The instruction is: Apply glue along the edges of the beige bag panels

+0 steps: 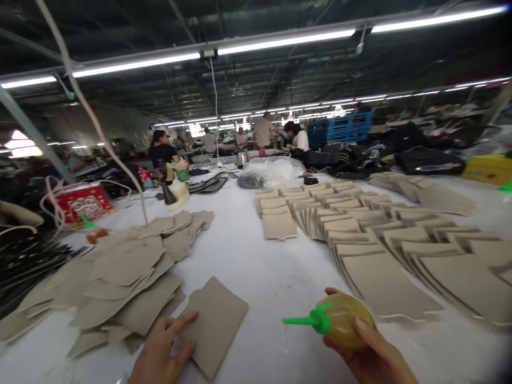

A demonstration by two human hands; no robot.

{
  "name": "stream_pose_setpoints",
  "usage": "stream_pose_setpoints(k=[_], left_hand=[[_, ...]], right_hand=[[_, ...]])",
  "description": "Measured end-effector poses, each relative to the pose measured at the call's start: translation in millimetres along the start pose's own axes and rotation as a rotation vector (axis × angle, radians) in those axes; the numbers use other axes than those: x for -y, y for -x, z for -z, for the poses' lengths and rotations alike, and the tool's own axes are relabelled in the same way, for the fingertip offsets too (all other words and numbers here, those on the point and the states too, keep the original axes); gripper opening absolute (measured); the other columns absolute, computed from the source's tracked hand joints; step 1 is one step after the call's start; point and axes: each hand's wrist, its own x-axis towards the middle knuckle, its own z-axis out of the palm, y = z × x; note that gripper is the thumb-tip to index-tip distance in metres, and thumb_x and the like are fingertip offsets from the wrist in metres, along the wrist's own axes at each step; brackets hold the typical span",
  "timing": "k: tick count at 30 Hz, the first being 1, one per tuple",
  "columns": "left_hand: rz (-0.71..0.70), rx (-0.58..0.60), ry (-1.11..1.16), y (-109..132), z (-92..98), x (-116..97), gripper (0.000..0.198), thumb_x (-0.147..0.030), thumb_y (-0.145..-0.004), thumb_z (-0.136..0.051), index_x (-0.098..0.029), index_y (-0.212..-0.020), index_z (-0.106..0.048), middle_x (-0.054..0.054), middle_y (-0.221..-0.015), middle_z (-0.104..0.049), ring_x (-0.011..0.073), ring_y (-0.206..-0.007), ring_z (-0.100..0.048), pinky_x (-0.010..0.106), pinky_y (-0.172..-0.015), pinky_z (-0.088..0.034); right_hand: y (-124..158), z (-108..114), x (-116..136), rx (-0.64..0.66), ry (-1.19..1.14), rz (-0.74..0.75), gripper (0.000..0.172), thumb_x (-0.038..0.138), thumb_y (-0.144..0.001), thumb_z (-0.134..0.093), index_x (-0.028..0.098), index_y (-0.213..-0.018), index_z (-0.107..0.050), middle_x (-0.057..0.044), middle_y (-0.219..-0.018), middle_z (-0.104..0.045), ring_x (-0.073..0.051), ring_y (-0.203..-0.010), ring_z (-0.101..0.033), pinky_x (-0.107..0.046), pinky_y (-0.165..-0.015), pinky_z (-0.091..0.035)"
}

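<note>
Gripping: the right hand (pixel 372 354) is closed around a rounded, translucent yellowish plastic squeeze bottle (pixel 350 320), with fingers curled over its far side and the thumb along the near side.
Nozzle: a thin green plastic spout (pixel 300 320) on a green cap points left, roughly level, just above the table.
Pressing: the left hand (pixel 162 349) lies flat with fingers spread and clasps nothing; its fingertips rest on the near left part of a single flat tan cut piece (pixel 220 320) of matte, felt-like board.
Piece and grip: the cut piece lies left of the spout tip, apart from it, with bare tabletop between; its edges are straight-cut and it sits flush on the surface.
Surface: a smooth white table (pixel 260 256) runs from near to far, with an open lane up the middle.
Left edge: a loose, overlapping heap of tan cut pieces (pixel 128 272) touches the single piece's left side; beyond it lie dark flat stacks (pixel 24 266).
Right edge: neat fanned rows of tan pieces (pixel 400 240) begin just beyond the bottle.
Far: a red printed tin (pixel 80 200), a crumpled clear plastic bag (pixel 272 170), blue crates (pixel 340 128) and seated people.
</note>
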Motion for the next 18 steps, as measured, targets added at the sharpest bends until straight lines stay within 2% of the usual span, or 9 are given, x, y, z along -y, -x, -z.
stream_pose_setpoints(k=[2,3,4,7,9,12,18], left_hand=[[-0.065,-0.104,-0.219,0,4.0,-14,0.039,-0.031,-0.079,-0.051,-0.026,-0.114,-0.068,0.008,-0.116,-0.054,0.0323,-0.111,-0.047,0.047,-0.101,-0.041],[-0.077,-0.113,-0.286,-1,4.3,-24,0.039,-0.028,-0.081,-0.051,-0.025,-0.116,-0.066,0.009,-0.122,-0.05,0.0321,-0.118,-0.042,0.047,-0.104,-0.038],[-0.082,-0.068,-0.311,-3,3.6,-34,0.04,-0.025,-0.083,-0.051,-0.024,-0.121,-0.064,0.009,-0.124,-0.049,0.0303,-0.12,-0.041,0.044,-0.105,-0.038],[-0.119,0.247,-0.268,-8,-0.9,-64,0.041,-0.016,-0.083,-0.057,-0.022,-0.123,-0.059,0.008,-0.119,-0.052,0.0235,-0.111,-0.049,0.033,-0.098,-0.044],[-0.138,0.385,-0.295,-10,-2.8,-77,0.04,-0.007,-0.08,-0.057,-0.021,-0.117,-0.06,0.008,-0.115,-0.053,0.0223,-0.105,-0.052,0.031,-0.093,-0.046],[-0.147,0.416,-0.379,-11,-2.5,-83,0.037,-0.001,-0.078,-0.054,-0.018,-0.11,-0.06,0.009,-0.11,-0.052,0.023,-0.099,-0.055,0.034,-0.09,-0.048],[-0.178,0.479,-0.461,-14,5.0,-93,0.027,-0.003,-0.08,-0.058,-0.014,-0.105,-0.058,0.012,-0.107,-0.052,0.0267,-0.094,-0.057,0.04,-0.085,-0.051]], right_hand=[[-2,-5,-2,-0.026,0.095,0.012,0.059,0.038,-0.065,-0.087,0.018,-0.115,-0.063,-0.013,-0.105,-0.065,-0.029,-0.086,-0.064,-0.033,-0.067,-0.057],[-3,-9,-3,-0.021,0.136,0.015,0.06,0.039,-0.063,-0.088,0.018,-0.113,-0.062,-0.012,-0.104,-0.066,-0.029,-0.087,-0.064,-0.032,-0.067,-0.057],[-4,-12,-3,-0.013,0.171,0.018,0.063,0.04,-0.062,-0.088,0.019,-0.114,-0.061,-0.012,-0.104,-0.066,-0.029,-0.088,-0.063,-0.031,-0.068,-0.056],[-4,-21,-3,0.001,0.227,0.021,0.07,0.044,-0.062,-0.087,0.022,-0.12,-0.054,-0.012,-0.11,-0.064,-0.027,-0.096,-0.062,-0.027,-0.075,-0.054],[-5,-24,-3,0.015,0.247,0.01,0.074,0.046,-0.063,-0.086,0.024,-0.124,-0.049,-0.011,-0.113,-0.063,-0.026,-0.1,-0.061,-0.024,-0.079,-0.053],[-6,-25,-6,0.04,0.294,-0.022,0.075,0.047,-0.066,-0.084,0.026,-0.127,-0.045,-0.008,-0.108,-0.065,-0.023,-0.096,-0.061,-0.021,-0.079,-0.052],[-11,-26,-13,0.052,0.361,-0.016,0.07,0.048,-0.07,-0.081,0.026,-0.127,-0.045,-0.005,-0.104,-0.063,-0.021,-0.096,-0.057,-0.019,-0.078,-0.051]])
